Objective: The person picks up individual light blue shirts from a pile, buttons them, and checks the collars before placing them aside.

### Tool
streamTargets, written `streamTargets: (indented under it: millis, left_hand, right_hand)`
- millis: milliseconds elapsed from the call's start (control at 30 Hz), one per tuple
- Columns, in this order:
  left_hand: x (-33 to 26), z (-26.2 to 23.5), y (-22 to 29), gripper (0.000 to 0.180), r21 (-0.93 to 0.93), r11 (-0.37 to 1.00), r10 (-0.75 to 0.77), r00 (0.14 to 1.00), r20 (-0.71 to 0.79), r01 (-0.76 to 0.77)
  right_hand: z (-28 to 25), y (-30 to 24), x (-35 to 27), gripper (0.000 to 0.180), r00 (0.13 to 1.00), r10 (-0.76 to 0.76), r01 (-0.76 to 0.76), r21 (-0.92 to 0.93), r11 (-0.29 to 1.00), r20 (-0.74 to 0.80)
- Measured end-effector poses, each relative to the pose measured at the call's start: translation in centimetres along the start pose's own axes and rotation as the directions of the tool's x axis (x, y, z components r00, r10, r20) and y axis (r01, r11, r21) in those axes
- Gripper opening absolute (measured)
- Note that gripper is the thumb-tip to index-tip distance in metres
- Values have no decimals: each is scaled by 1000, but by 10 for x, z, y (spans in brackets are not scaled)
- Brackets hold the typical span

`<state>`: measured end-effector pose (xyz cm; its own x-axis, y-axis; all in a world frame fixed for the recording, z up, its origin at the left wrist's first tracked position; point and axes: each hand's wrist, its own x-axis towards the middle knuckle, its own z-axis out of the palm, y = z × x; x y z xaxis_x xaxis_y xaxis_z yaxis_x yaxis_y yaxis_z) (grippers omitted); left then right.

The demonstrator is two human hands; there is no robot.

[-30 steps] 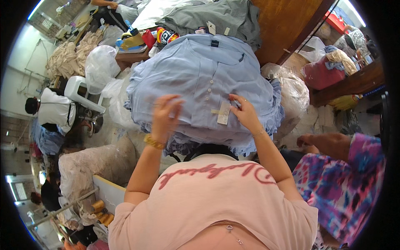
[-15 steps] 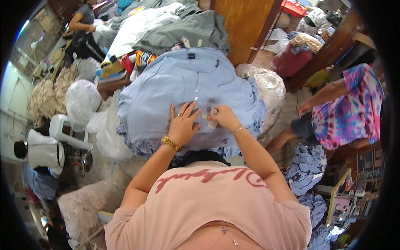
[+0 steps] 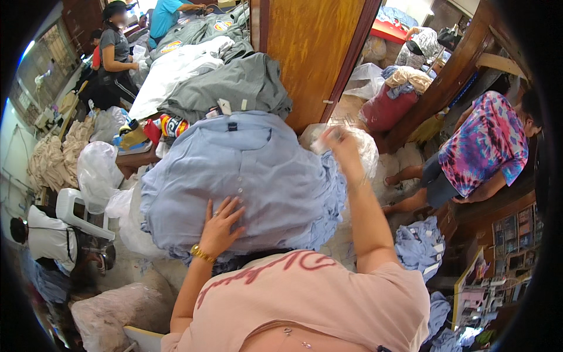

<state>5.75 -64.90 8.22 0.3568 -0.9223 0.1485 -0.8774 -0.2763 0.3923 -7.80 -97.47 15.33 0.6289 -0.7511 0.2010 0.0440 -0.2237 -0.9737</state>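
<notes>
A light blue buttoned shirt [image 3: 258, 164] lies front up on top of a thick pile of similar blue garments. My left hand [image 3: 223, 226] rests flat on its lower front with the fingers spread, next to the button line. Over the pile's right edge, my right hand [image 3: 340, 144] is raised and blurred by motion. Its fingers look curled together around something small and whitish that I cannot make out. At the shirt's collar a dark label [image 3: 233, 126] shows.
Grey and white garments [image 3: 234, 88] cover the table beyond the pile. A wooden panel [image 3: 311, 58] stands behind. Clear plastic bags [image 3: 101, 176] and a white stool [image 3: 82, 214] are at left. A person in a tie-dye shirt [image 3: 484, 149] stands at right, near blue bundles [image 3: 419, 243].
My right hand has lifted off the shirt front, moving up and right past the pile's edge. My left hand stays on the shirt. The whole view has shifted, and the person at right has turned.
</notes>
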Motion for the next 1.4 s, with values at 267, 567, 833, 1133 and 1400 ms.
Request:
streamTargets:
  millis: [267,567,833,1133,1400]
  left_hand:
    - [-31,-32,1,24,82,875,-383,785,-486,477]
    - [-112,-27,-53,38,-556,512,-845,270,-461,655]
    - [-103,-44,-79,43,-614,393,-917,239,-320,684]
    - [-105,-57,-114,26,-780,419,-894,359,-267,464]
    - [-141,-105,-85,28,-760,590,-783,422,-457,272]
  right_hand:
    - [-124,53,270,22,808,-165,317,181,931,-566]
    - [-138,88,331,32,960,13,98,377,921,-281]
    - [-137,82,324,34,947,218,-145,293,945,-235]
    - [-104,178,23,28,934,326,-230,-452,862,148]
    - [-13,155,-181,17,669,737,-634,440,636,-101]
